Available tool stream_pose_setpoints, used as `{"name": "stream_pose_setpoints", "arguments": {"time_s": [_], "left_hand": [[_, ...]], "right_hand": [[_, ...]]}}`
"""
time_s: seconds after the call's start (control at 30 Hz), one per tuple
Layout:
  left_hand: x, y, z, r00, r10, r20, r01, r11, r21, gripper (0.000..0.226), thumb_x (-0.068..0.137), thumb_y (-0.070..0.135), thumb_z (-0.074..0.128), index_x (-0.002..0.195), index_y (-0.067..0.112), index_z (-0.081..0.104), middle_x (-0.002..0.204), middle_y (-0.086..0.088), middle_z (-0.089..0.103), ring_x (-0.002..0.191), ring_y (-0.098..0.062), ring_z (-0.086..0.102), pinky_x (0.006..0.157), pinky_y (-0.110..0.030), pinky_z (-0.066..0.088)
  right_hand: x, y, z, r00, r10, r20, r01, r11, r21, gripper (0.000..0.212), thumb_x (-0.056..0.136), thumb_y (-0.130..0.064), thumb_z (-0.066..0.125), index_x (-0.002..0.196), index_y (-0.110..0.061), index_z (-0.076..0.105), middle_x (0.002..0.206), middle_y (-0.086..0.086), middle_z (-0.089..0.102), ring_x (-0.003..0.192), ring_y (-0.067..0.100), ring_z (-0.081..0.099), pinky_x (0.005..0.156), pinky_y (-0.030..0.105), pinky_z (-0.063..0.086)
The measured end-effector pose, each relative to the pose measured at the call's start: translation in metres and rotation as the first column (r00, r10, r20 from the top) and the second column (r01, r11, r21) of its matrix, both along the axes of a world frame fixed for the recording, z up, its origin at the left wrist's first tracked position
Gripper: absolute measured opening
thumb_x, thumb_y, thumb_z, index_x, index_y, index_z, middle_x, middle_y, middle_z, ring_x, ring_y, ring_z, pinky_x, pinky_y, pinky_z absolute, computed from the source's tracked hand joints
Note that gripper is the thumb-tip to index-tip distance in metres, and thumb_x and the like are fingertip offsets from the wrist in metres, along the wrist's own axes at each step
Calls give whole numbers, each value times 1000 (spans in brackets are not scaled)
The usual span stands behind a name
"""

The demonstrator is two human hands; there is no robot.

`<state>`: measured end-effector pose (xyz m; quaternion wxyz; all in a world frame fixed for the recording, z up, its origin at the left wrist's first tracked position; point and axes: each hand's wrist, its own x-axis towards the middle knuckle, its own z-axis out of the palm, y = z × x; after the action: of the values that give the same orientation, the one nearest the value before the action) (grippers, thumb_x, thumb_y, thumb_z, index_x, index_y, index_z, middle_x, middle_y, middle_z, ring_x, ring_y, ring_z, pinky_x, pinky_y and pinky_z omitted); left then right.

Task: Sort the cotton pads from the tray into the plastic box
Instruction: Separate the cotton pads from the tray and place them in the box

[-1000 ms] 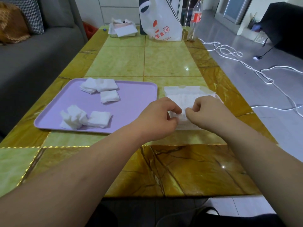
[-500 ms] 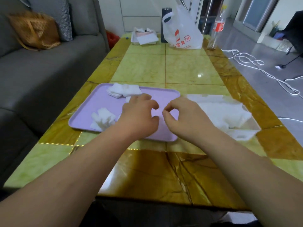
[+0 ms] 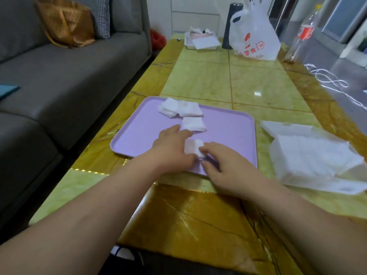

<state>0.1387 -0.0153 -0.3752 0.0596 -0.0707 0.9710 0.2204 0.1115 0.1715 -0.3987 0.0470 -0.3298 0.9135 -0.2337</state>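
Left hand: the left hand lies palm-down on the lilac tray, fingers closed loosely against the near cotton pad.
Right hand: the right hand meets it from the other side, fingertips pinching that pad's edge; the pad is caught between both hands.
Other pads: a single pad lies just beyond the hands, and a small heap of pads sits at the tray's far edge.
Plastic box: the clear plastic box, already holding white pads, rests on the desk just right of the tray.
Doing it well: pinch the pad flat, lift it clear of the rim, and lay it square on the stack, so it likely won't fold.
Surroundings: a shopping bag, a bottle and a white dish stand far off; a sofa runs alongside.
Obstacles: only the tray rim lies between the hands and the box.
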Motion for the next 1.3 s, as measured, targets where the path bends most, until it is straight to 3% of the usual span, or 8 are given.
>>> {"name": "stream_pose_setpoints", "arguments": {"time_s": [0.23,0.33,0.47,0.67,0.83,1.0,1.17,1.3], "left_hand": [[2,1,16,978,165,-129,-72,843,534,60,90,10,58,147,29,49,139,13,47,114,-3,49,80,-14,42],[7,-8,16,977,178,-117,-107,883,457,56,87,11,59,140,29,56,125,13,53,96,4,55,75,-9,43],[10,-5,10,988,82,-132,-29,931,365,50,82,15,65,130,29,63,121,6,66,113,-11,63,96,-30,54],[0,9,15,963,46,-264,-17,994,113,57,84,8,63,139,19,58,150,-1,49,141,-25,43,111,-34,39],[-4,28,14,914,-68,-400,106,992,73,47,86,7,57,130,19,67,136,0,64,132,-21,52,110,-33,41],[-15,42,4,970,-160,-181,157,987,-34,52,90,42,57,141,39,52,136,2,63,130,-23,53,106,-44,45],[-16,46,11,969,-248,-16,246,965,-95,53,91,38,61,142,39,49,119,10,62,127,-19,43,107,-41,31],[-9,40,11,967,-255,29,256,964,-77,19,85,37,66,103,34,64,94,8,60,110,-19,46,97,-38,38]], "right_hand": [[-7,5,1,986,-158,-56,156,987,-36,49,94,-26,62,142,-19,55,157,0,44,149,19,34,119,30,28],[-8,8,1,992,-123,-9,123,992,-6,45,93,-34,67,135,-20,60,137,-3,60,130,20,53,105,32,43],[-10,9,11,979,-198,-55,201,977,67,41,87,-48,69,120,-23,67,114,-3,64,110,20,59,90,38,51],[-16,24,18,965,-255,-55,261,952,163,41,90,-50,59,119,-23,68,118,-1,65,113,25,60,91,42,54],[-20,33,20,959,-282,1,282,959,38,24,93,-40,61,107,-24,73,100,-6,70,97,21,66,83,34,54],[-19,35,18,960,-256,115,263,964,-47,31,86,-28,72,116,-28,67,107,-9,69,100,14,65,89,31,53],[-16,35,18,947,-225,230,263,953,-151,35,82,-24,76,111,-35,59,91,-11,65,81,5,62,72,22,47],[-15,36,19,943,-207,262,255,953,-166,40,79,-23,79,113,-34,60,97,-14,64,87,5,63,67,10,46]]}}
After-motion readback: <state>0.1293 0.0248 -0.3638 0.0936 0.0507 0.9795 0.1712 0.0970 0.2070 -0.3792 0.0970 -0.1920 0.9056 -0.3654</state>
